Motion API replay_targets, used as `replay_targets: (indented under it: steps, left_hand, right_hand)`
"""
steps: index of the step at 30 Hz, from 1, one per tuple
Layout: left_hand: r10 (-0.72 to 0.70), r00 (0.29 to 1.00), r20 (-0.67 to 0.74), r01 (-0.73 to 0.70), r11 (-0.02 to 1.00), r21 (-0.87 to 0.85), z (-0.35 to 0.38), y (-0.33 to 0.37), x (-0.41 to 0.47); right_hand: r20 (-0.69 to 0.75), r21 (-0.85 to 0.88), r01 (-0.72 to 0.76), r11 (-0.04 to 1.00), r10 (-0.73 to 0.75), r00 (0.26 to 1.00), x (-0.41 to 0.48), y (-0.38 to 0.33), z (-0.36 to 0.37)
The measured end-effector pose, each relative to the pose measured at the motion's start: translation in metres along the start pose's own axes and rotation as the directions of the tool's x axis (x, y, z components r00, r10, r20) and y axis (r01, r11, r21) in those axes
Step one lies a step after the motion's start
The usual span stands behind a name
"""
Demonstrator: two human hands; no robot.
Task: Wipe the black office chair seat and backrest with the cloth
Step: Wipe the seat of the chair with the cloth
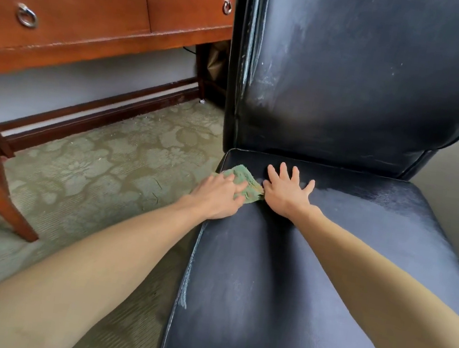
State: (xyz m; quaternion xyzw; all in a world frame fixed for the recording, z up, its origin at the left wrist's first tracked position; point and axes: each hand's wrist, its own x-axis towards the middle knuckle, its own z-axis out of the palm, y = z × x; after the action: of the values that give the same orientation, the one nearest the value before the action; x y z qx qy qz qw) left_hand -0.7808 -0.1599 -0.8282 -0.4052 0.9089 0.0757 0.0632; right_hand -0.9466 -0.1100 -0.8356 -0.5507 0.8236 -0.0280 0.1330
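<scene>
The black chair fills the right half of the view, its seat [309,290] worn and scuffed, its tall backrest [371,75] rising behind. A folded green cloth [246,181] lies on the seat's far left corner. My left hand [216,194] presses on the cloth with its fingers laid over it. My right hand [286,191] rests flat on the seat just right of the cloth, fingers spread wide, holding nothing.
A wooden desk [75,19] with ring-pull drawers stands at the left, its legs and crossbars reaching down to the patterned green carpet [103,173]. A pale wall runs close along the chair's right side.
</scene>
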Motion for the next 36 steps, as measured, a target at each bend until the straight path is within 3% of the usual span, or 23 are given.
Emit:
replay_targets:
  steps: [8, 15, 30, 36]
  left_hand:
    - [-0.054, 0.995, 0.089, 0.061, 0.995, -0.078, -0.014, 0.0, 0.021]
    - [-0.021, 0.979, 0.202, 0.044, 0.993, -0.108, -0.028, -0.004, 0.06]
    - [0.142, 0.982, 0.123, -0.139, 0.99, -0.032, -0.012, 0.002, 0.069]
    - [0.124, 0.986, 0.107, -0.107, 0.983, -0.149, -0.014, -0.002, 0.045]
  right_hand:
    - [-0.009, -0.066, 0.062, 0.996, -0.063, 0.998, -0.007, 0.004, 0.008]
    - [-0.028, -0.041, 0.022, 0.999, -0.023, 0.999, 0.002, 0.01, 0.009]
    - [-0.029, 0.0, 0.008, 1.0, -0.008, 1.0, 0.006, 0.017, 0.007]
    - [-0.036, -0.018, 0.067, 0.998, -0.068, 0.997, -0.003, 0.015, 0.008]
